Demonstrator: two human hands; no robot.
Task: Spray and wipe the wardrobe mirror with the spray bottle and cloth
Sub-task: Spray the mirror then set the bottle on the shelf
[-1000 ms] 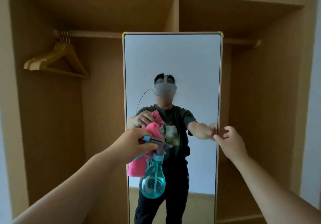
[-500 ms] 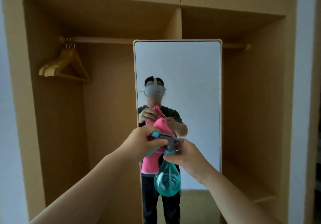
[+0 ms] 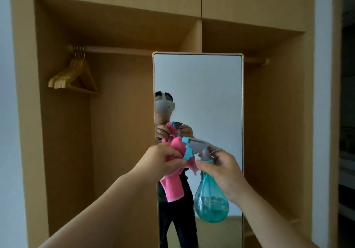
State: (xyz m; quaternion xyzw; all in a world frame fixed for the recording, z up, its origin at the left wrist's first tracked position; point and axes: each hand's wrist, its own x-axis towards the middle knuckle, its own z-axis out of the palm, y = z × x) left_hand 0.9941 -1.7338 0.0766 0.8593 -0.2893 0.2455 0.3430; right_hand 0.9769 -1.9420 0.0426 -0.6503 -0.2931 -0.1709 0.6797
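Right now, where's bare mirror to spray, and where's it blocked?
Free: upper mirror glass, from its top frame down to the spray bottle head. Crowded: the lower middle, where the left hand with pink cloth and the right hand on the bottle neck sit in front.

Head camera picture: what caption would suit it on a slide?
Before the wardrobe mirror, left hand holds pink cloth, right hand grips spray bottle.

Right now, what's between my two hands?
In the head view, the grey-and-blue spray head and a fold of pink cloth lie between left hand and right hand.
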